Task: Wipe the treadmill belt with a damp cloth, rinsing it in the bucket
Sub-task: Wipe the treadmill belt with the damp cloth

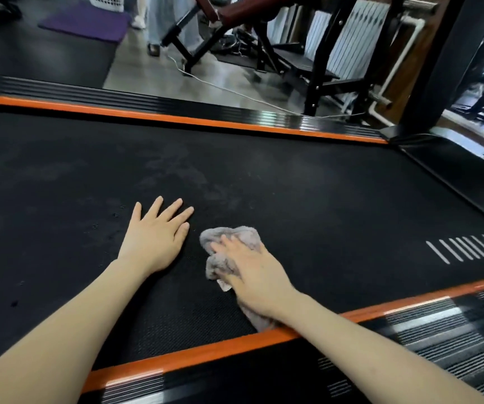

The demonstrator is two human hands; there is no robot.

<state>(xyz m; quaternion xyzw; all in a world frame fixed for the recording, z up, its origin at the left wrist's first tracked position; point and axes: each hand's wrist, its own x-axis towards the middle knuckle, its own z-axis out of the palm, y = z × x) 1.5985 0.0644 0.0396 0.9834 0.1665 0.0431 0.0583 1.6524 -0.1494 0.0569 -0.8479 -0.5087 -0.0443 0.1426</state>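
The black treadmill belt (293,185) fills the middle of the head view, with pale dusty smears toward its far side. A crumpled grey cloth (229,237) lies on the belt near the front orange rail. My right hand (252,269) presses down on the cloth with straight fingers, covering its right part. My left hand (156,231) rests flat on the bare belt just left of the cloth, fingers spread. No bucket is in view.
Orange side rails (176,119) and ribbed black foot strips (439,330) border the belt. A black treadmill upright (439,59) rises at the back right. Beyond are a weight bench (302,62), a white cable on the floor, a purple mat (86,21) and a standing person's legs (153,27).
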